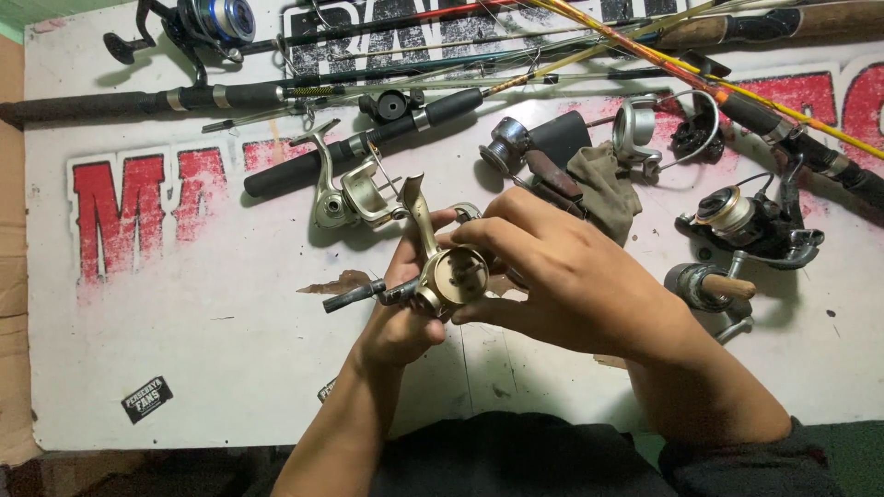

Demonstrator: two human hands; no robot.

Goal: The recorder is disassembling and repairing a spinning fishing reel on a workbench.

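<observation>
A champagne-coloured fishing reel body (pixel 448 272) is held above the white table (pixel 203 359) at the centre of the view. My left hand (pixel 398 308) grips it from below, the reel's foot sticking up past my thumb and a dark handle shaft (pixel 354 295) poking out to the left. My right hand (pixel 562 276) covers the reel's right side, fingertips pinched on its round side plate. What lies under my right palm is hidden.
A silver reel frame (pixel 345 195) lies just behind my hands. Several fishing rods (pixel 276 92) cross the back of the table. A dark reel (pixel 750 224), a wooden-knobbed handle (pixel 714 287), a silver spool (pixel 635 127) and a rag (pixel 603 189) lie at right.
</observation>
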